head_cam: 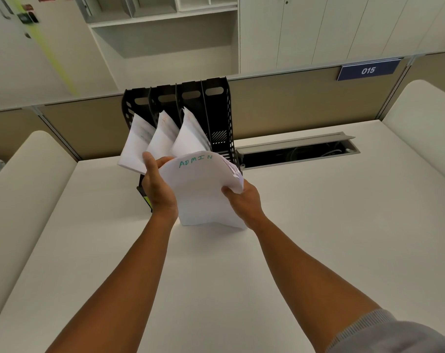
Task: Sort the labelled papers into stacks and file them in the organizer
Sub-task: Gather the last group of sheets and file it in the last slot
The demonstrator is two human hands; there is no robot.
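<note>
Setting: office cubicle, white desk against a beige partition; white shelving and cabinet doors beyond.

Left hand: fingers curled round the left edge of a stack of white papers, thumb up along the edge, fingertips at the top left corner.

Right hand: grips the right edge of the same stack, thumb on the front face, fingers behind and hidden.

Stack of papers: held between both hands, above the desk and just in front of the organizer; sheets bowed, top curling forward. Top sheet lettered "ADMIN" in green. Its upper right edge lies in front of the rightmost slot.

Organizer: black, upright, four slots side by side, standing at the back of the desk against the partition. The three left slots each hold a sheaf of white paper, leaning out toward the viewer: left sheaf, middle sheaf, third sheaf. No paper shows in the visible part of the rightmost slot.

Also present: open cable trough in the desk, right of the organizer; blue sign reading "015" on the partition top; grey sleeve at lower right.
</note>
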